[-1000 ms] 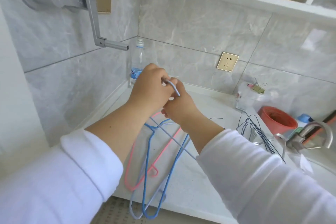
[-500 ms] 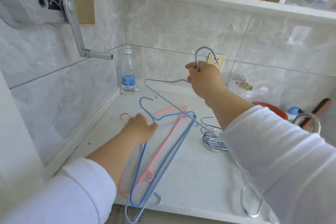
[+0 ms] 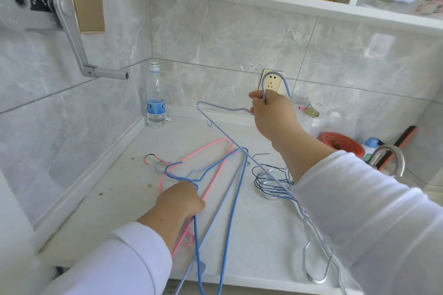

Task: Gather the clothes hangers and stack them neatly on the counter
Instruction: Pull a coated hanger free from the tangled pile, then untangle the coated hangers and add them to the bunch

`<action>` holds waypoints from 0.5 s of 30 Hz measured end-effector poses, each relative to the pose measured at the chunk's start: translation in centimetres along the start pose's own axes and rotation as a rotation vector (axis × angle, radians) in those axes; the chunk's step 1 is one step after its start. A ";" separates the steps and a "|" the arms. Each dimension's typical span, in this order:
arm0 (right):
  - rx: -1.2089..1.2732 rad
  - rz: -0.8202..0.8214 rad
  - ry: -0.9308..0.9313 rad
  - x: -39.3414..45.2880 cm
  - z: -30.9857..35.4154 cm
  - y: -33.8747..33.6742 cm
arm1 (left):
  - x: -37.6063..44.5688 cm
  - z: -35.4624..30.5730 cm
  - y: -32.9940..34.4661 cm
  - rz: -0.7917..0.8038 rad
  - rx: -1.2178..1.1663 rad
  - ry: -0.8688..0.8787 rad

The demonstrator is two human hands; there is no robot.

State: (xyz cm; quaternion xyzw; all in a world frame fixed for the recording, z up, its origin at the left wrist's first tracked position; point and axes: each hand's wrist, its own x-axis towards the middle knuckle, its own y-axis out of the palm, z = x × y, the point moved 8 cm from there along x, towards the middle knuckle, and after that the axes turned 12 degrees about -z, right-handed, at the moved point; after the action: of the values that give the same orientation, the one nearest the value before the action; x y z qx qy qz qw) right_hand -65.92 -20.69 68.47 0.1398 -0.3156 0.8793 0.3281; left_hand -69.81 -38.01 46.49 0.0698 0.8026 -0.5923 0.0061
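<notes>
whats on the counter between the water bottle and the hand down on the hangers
In the head view, between the water bottle and the left hand lie a small pink-and-black hook and the blue hanger's hook on pale counter.

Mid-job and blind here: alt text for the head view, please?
The right hand holds a grey hanger up by its hook, while the left hand grips a blue hanger lying over a pink hanger on the counter.
</notes>
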 end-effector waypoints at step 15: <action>0.266 -0.330 0.036 2.2 1.2 -5.0 | 1.6 2.4 -7.9 -0.206 -0.940 -0.169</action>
State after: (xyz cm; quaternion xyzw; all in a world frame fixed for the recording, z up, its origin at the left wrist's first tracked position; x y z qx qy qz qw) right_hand -64.16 -17.43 72.69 0.2158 -0.1634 0.8499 0.4520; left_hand -72.48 -42.44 53.11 -0.0688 0.9826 -0.1671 0.0436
